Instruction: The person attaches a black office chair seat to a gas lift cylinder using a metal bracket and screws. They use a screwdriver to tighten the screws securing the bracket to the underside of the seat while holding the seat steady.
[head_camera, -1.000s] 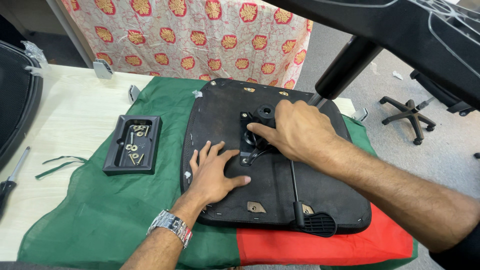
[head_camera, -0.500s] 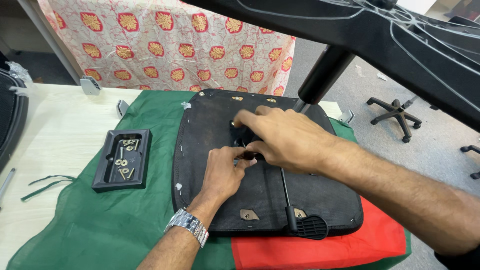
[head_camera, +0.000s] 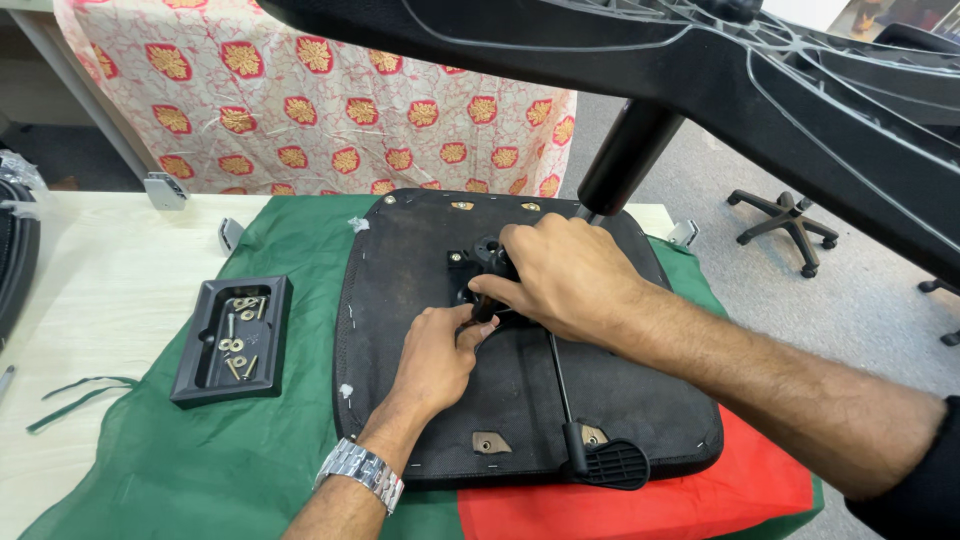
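Shiny silver is closest to me: the watch (head_camera: 362, 472) on my left wrist. Under it lies the green cloth (head_camera: 200, 470), with a red part (head_camera: 640, 510) by the near edge.

On the cloth sits the black seat bottom (head_camera: 430, 300), turned upside down and flat. A thin lever rod (head_camera: 556, 372) runs along it, from the flat paddle handle (head_camera: 610, 464) near me up toward the middle. That is the long way it points: from me, away.

My left hand (head_camera: 435, 355) comes up from below. Its fingers are curled and pinch at something small by the black metal part (head_camera: 480, 262) in the middle of the seat. I cannot tell what the pinch has in it.

My right hand (head_camera: 560, 280) comes in from the right side and lies over the same part, fingers bent down around it. It sits a little farther out than my left hand, and the two hands almost touch. The part is just past my left fingertips and under my right ones.

To the left is a black tray (head_camera: 190, 385) with screws (head_camera: 238, 335), well apart from my hands, on the pale wood table (head_camera: 90, 290).

Far off hangs a flowery cloth (head_camera: 320, 110), and a chair base (head_camera: 785, 215) stands on the floor.
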